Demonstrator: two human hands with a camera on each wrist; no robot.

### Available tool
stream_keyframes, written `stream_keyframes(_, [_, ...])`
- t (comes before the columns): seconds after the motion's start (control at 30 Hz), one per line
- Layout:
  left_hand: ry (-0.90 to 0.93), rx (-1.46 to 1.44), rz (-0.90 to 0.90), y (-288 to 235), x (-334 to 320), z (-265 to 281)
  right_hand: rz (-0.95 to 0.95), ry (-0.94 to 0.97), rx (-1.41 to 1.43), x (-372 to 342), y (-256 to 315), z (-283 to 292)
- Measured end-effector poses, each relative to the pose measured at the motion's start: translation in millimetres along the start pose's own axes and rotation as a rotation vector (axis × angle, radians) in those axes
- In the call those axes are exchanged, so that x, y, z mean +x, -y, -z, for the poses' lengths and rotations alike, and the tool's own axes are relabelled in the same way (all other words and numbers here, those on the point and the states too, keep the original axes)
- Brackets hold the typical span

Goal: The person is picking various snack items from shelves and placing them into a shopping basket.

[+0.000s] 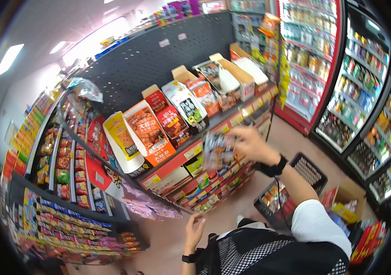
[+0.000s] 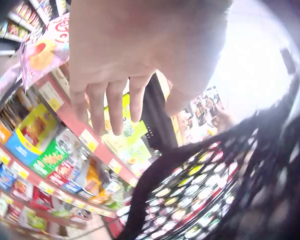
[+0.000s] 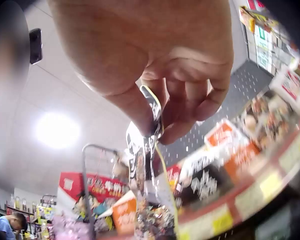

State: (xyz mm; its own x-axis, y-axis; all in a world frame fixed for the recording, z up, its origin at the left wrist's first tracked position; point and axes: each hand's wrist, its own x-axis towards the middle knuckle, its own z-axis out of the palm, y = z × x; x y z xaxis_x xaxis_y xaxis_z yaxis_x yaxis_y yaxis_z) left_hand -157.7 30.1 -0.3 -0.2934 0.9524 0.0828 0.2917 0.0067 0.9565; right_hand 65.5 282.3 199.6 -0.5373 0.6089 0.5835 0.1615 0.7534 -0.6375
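Observation:
My right hand [image 1: 249, 144] pinches the top edge of a dark, partly clear snack packet [image 1: 217, 151], which hangs in front of the shelf edge. In the right wrist view the thumb and fingers of that hand [image 3: 160, 70] close on the crimped top of the packet [image 3: 152, 200]. My left hand [image 1: 194, 233] hangs low near my body, holding nothing; in the left wrist view its fingers [image 2: 112, 102] extend loosely before the lower shelves. Behind the packet, the top shelf bears open boxes of snack bags, among them an orange one [image 1: 146, 126] and a white and black one [image 1: 185, 103].
A black basket [image 1: 273, 201] with goods stands on the floor below my right arm, beside a cardboard box [image 1: 349, 195]. Pink bags [image 1: 149, 204] hang at the shelf's left corner. Drinks fridges [image 1: 307, 59] line the right; a curved snack rack [image 1: 67, 169] stands left.

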Motion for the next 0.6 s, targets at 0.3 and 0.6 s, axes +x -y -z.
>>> stream_keyframes(0.3, [0.256,-0.028,0.197,-8.7,26.0,-36.7,-0.303,0.105,0.178,-173.1,-12.3,-119.9])
stream_keyframes(0.6, [0.466,-0.060,0.234,-24.5,43.4,-120.7,-0.598,0.110,0.350,-265.1,-55.9,-83.9])
